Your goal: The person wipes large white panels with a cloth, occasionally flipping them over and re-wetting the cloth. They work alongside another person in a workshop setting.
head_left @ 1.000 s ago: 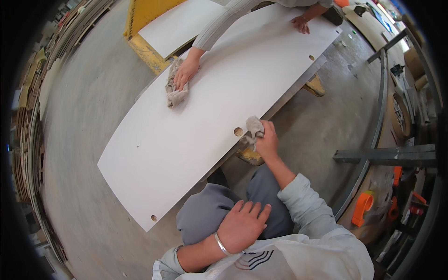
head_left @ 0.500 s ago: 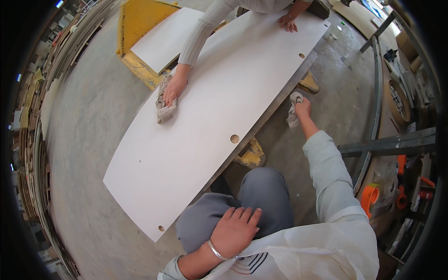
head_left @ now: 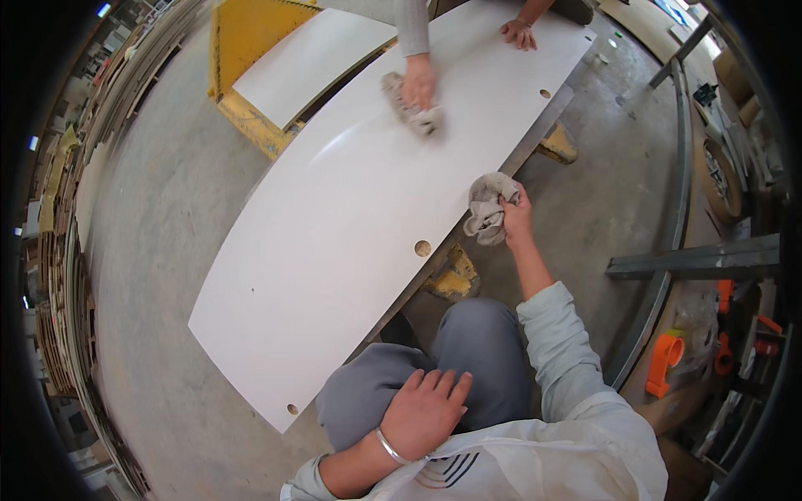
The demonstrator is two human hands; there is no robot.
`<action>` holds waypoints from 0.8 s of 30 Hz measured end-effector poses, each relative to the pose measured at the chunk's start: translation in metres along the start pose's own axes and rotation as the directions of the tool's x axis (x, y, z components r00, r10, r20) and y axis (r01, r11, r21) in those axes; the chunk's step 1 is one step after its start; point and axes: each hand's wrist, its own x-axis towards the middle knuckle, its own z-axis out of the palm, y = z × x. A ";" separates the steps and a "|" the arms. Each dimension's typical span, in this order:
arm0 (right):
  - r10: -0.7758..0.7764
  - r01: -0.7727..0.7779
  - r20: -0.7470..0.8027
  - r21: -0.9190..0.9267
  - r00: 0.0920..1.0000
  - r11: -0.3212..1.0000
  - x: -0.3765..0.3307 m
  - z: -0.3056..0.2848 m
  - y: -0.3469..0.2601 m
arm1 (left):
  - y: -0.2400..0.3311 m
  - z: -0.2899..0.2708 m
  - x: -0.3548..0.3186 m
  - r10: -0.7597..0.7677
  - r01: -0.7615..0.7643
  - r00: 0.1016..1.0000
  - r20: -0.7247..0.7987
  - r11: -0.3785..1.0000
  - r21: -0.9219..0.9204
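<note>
Over by the near long edge of the white panel (head_left: pixel 317 250), just beyond a round hole (head_left: pixel 423 249), the right hand (head_left: pixel 516 221) has a grey rag (head_left: pixel 487 196) bunched in its grip. From this angle the rag overlaps that edge a bit, but I can't tell if it's actually touching. Left hand (head_left: pixel 424 411) is just lying on the lap (head_left: pixel 374 380), palm down, fingers out loose and a bit spread, so not closed on anything I can see. Panel's long axis goes from its near left end up to its far right end, so most of it sits ahead and to the left of the right hand, which is easily the closer of the two. Left one's well back from the edge. Across from all that, a co-worker (head_left: pixel 413 33) has a second rag (head_left: pixel 424 123), kinda blurry, on the panel toward its far long edge.
</note>
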 end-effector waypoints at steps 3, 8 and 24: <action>-0.042 0.044 0.020 -0.138 0.999 0.989 0.009 0.004 -0.002 | -0.001 -0.004 -0.003 -0.034 0.034 0.999 0.025 0.999 -0.002; -0.196 0.288 0.225 -0.866 0.954 0.408 -0.028 0.049 -0.006 | -0.002 -0.010 -0.005 -0.089 0.089 0.994 0.059 0.996 -0.003; -0.065 0.223 0.218 -0.971 0.974 0.090 0.043 0.047 -0.050 | -0.008 -0.010 0.010 -0.037 0.037 0.999 0.032 0.999 -0.007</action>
